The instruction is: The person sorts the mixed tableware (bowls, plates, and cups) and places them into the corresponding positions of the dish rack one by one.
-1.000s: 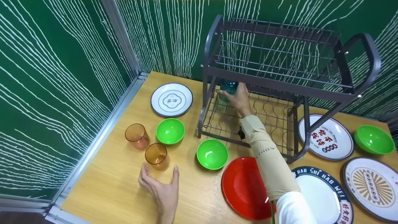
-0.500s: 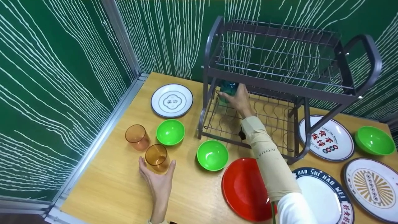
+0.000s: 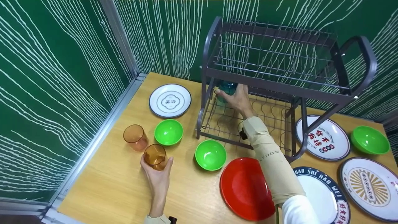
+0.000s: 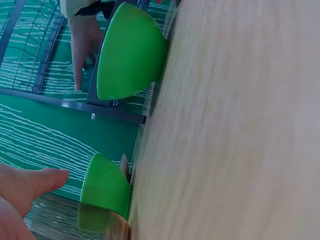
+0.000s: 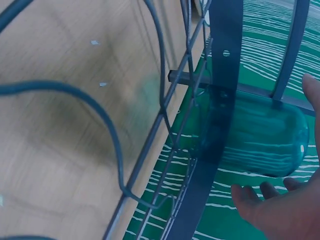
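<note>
In the head view my left hand [image 3: 157, 177] is spread around the near side of an amber tumbler [image 3: 155, 157], thumb on the right and fingers on the left. The left wrist view shows its thumb [image 4: 47, 180] straight and apart from the clear-looking wall of that tumbler. Within the dish rack's lower tier [image 3: 248, 119], my right hand [image 3: 239, 98] is around a teal tumbler [image 5: 265, 132]. The right wrist view shows a gap between its loosely bent fingers and the tumbler. A second amber tumbler [image 3: 136, 137] stands just behind and left of the first.
Two green bowls [image 3: 168, 132] and a blue-rimmed white plate [image 3: 170, 100] lie between the amber tumblers and the rack. A red plate [image 3: 244, 189] is under my right forearm. Several patterned plates [image 3: 368, 188] and another green bowl [image 3: 370, 140] occupy the right side. The rack's upper tier [image 3: 276, 56] overhangs my right hand.
My left hand has moved forward and slightly left, from in front of the near amber tumbler to around it. My right hand has stayed by the teal tumbler.
</note>
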Tool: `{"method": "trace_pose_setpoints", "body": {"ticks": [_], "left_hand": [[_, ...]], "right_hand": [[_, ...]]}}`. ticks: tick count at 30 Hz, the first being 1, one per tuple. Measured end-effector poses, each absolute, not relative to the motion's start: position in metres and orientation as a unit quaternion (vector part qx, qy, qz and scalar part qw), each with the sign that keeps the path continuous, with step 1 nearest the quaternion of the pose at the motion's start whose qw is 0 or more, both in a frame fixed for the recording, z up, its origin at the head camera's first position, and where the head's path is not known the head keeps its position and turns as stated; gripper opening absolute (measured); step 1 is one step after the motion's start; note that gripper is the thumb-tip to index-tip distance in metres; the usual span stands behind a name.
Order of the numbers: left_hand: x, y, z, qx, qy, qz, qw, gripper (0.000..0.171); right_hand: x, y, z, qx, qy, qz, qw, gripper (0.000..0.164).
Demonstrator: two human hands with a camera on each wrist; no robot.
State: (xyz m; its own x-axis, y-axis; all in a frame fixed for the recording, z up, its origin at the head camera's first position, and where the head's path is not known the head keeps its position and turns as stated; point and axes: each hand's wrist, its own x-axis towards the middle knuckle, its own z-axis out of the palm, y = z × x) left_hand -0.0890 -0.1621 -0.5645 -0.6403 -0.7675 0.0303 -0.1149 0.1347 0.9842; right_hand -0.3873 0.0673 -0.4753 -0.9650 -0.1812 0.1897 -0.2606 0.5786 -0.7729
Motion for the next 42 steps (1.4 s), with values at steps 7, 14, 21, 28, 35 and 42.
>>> {"method": "trace_pose_setpoints", "body": {"ticks": [7, 14, 21, 28, 35, 42], "left_hand": [[-0.089, -0.162, -0.565, 0.321, -0.699, -0.577, 0.276, 0.088], [-0.086, -0.156, -0.564, 0.319, -0.701, -0.580, 0.266, 0.088], [-0.080, -0.146, -0.560, 0.305, -0.708, -0.583, 0.257, 0.089], [-0.075, -0.135, -0.555, 0.279, -0.707, -0.602, 0.243, 0.088], [-0.072, -0.123, -0.550, 0.257, -0.723, -0.592, 0.247, 0.085], [-0.068, -0.111, -0.544, 0.239, -0.755, -0.564, 0.235, 0.091]], "right_hand": [[-0.382, 0.073, -0.470, 0.137, -0.893, 0.425, 0.058, 0.105], [-0.374, 0.081, -0.471, 0.158, -0.887, 0.429, 0.066, 0.107], [-0.361, 0.089, -0.469, 0.191, -0.879, 0.430, 0.079, 0.106], [-0.345, 0.093, -0.464, 0.211, -0.874, 0.430, 0.085, 0.097], [-0.328, 0.098, -0.462, 0.235, -0.867, 0.429, 0.095, 0.088], [-0.310, 0.102, -0.464, 0.278, -0.855, 0.426, 0.103, 0.084]]}}
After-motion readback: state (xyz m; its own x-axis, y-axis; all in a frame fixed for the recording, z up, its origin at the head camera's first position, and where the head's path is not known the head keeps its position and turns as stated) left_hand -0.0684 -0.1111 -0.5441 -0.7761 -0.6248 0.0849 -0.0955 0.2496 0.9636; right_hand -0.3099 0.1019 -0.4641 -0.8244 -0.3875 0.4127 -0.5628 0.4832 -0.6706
